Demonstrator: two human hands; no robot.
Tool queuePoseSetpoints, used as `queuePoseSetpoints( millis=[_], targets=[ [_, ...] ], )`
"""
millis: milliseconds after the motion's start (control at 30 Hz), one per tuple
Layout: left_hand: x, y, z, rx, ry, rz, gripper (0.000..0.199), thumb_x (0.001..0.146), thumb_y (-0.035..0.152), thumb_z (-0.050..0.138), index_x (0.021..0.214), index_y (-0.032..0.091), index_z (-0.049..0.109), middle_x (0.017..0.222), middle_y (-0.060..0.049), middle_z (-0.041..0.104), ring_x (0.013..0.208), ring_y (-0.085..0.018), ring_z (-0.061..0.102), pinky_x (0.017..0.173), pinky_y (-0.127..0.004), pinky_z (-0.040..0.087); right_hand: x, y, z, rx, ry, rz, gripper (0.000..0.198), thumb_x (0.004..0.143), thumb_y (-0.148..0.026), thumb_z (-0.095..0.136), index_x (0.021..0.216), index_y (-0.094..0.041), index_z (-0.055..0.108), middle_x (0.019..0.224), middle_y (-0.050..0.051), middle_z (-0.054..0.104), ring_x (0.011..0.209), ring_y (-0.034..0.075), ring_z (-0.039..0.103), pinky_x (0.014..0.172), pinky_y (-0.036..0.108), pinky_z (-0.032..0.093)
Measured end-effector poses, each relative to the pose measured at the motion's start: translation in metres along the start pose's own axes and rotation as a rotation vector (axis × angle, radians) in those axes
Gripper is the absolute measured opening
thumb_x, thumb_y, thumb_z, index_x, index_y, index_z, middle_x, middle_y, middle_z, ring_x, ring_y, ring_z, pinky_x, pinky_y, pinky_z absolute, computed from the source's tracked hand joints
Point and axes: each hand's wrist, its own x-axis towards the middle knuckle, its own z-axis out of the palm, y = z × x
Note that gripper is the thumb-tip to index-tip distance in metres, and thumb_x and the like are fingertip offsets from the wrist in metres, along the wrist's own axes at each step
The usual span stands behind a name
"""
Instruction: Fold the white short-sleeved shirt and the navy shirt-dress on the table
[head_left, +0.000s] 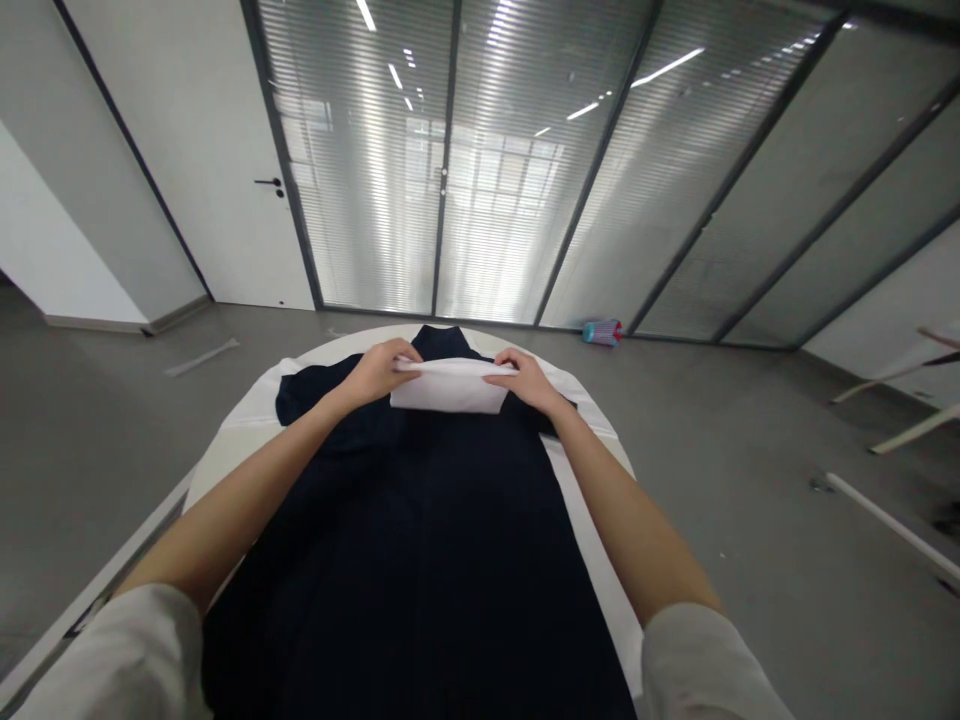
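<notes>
A dark navy short-sleeved garment (450, 540) lies spread over a round pale table, its collar (442, 341) at the far edge. Just below that collar, both hands hold a folded white sheet (450, 388); whether it is cloth or paper I cannot tell. My left hand (379, 375) pinches its left end between thumb and fingers, beside the garment's left sleeve (307, 389). At the other end, my right hand (529, 380) grips the sheet the same way, partly covering the right sleeve. The sheet's lower flap hangs over the dark fabric.
White fabric lies under the garment on the round table (206, 468). Beyond stand a glass partition (495, 220) and a white door (217, 180). A blue and red item (602, 332) rests on the floor by the glass. Wooden legs (915, 430) show at the right.
</notes>
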Motion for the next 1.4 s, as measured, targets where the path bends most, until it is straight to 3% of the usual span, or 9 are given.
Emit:
queuePoseSetpoints(
  millis=[100, 200, 367, 533, 667, 833, 1000, 1233, 1400],
  targets=[
    [-0.03, 0.022, -0.003, 0.226, 0.005, 0.261, 0.017, 0.093, 0.021, 0.053, 0.098, 0.019, 0.069, 0.104, -0.008, 0.065, 0.1, -0.022, 0.059, 0.091, -0.036, 0.044, -0.041, -0.018, -0.004, -0.2, 0.055, -0.134, 0.011, 0.078, -0.021, 0.065, 0.085, -0.021, 0.056, 0.099, 0.006, 0.06, 0.096, 0.023, 0.054, 0.088, 0.034, 0.04],
    [-0.08, 0.026, 0.02, 0.336, -0.194, 0.414, 0.023, 0.094, 0.012, 0.048, 0.098, 0.021, 0.069, 0.105, -0.008, 0.066, 0.099, -0.021, 0.059, 0.09, -0.036, 0.043, -0.102, -0.016, 0.013, -0.376, -0.172, -0.169, 0.012, 0.079, -0.013, 0.062, 0.086, -0.022, 0.058, 0.104, 0.007, 0.059, 0.1, 0.024, 0.052, 0.09, 0.037, 0.038],
    [-0.123, 0.021, 0.037, 0.127, -0.35, 0.343, 0.018, 0.094, 0.026, 0.056, 0.105, 0.022, 0.07, 0.109, -0.007, 0.067, 0.105, -0.019, 0.062, 0.092, -0.032, 0.045, -0.156, -0.009, 0.027, -0.33, -0.259, -0.144, 0.012, 0.09, -0.033, 0.063, 0.092, -0.022, 0.063, 0.104, 0.005, 0.062, 0.098, 0.021, 0.055, 0.092, 0.036, 0.038],
    [-0.069, 0.031, 0.034, 0.076, -0.174, 0.13, 0.033, 0.099, 0.04, 0.047, 0.101, 0.019, 0.072, 0.109, -0.009, 0.07, 0.103, -0.022, 0.065, 0.097, -0.035, 0.048, -0.095, -0.036, 0.031, -0.412, 0.001, -0.023, 0.025, 0.1, -0.03, 0.047, 0.088, -0.019, 0.066, 0.097, 0.007, 0.067, 0.097, 0.021, 0.059, 0.091, 0.034, 0.039],
    [-0.038, 0.032, 0.068, 0.139, -0.134, 0.028, 0.041, 0.101, 0.036, 0.036, 0.116, 0.016, 0.069, 0.124, -0.013, 0.068, 0.12, -0.024, 0.06, 0.107, -0.039, 0.044, -0.05, -0.051, 0.066, -0.466, -0.012, 0.031, 0.033, 0.103, -0.028, 0.037, 0.11, -0.019, 0.068, 0.116, 0.008, 0.069, 0.109, 0.022, 0.06, 0.096, 0.033, 0.04],
    [-0.067, 0.015, 0.098, 0.233, -0.288, 0.062, 0.051, 0.102, 0.044, 0.035, 0.145, 0.021, 0.049, 0.152, -0.013, 0.047, 0.145, -0.026, 0.037, 0.119, -0.051, 0.027, -0.073, -0.033, 0.104, -0.598, -0.196, 0.05, 0.054, 0.105, -0.043, 0.031, 0.147, -0.013, 0.046, 0.151, 0.015, 0.047, 0.14, 0.029, 0.041, 0.115, 0.042, 0.027],
    [-0.087, 0.004, 0.093, 0.28, -0.333, 0.086, 0.059, 0.102, 0.051, 0.033, 0.154, 0.024, 0.035, 0.16, -0.013, 0.033, 0.15, -0.027, 0.027, 0.12, -0.05, 0.021, -0.101, -0.013, 0.095, -0.625, -0.228, 0.061, 0.069, 0.102, -0.059, 0.028, 0.154, -0.014, 0.036, 0.159, 0.016, 0.034, 0.148, 0.031, 0.028, 0.12, 0.049, 0.015],
    [-0.089, 0.038, 0.072, 0.39, -0.263, 0.245, 0.044, 0.1, 0.044, 0.047, 0.137, 0.023, 0.056, 0.139, -0.014, 0.055, 0.127, -0.03, 0.049, 0.105, -0.047, 0.037, -0.053, -0.007, 0.053, -0.492, -0.347, 0.185, 0.045, 0.102, -0.044, 0.035, 0.12, -0.021, 0.07, 0.124, 0.014, 0.068, 0.117, 0.03, 0.061, 0.1, 0.045, 0.041],
    [-0.083, 0.073, 0.072, 0.447, -0.373, 0.491, 0.034, 0.095, 0.036, 0.059, 0.125, 0.02, 0.061, 0.119, -0.011, 0.062, 0.101, -0.026, 0.058, 0.086, -0.037, 0.043, -0.011, 0.003, 0.043, -0.354, -0.516, 0.263, 0.025, 0.079, -0.042, 0.071, 0.076, -0.017, 0.076, 0.076, 0.005, 0.073, 0.071, 0.02, 0.066, 0.067, 0.026, 0.047]
  ],
)
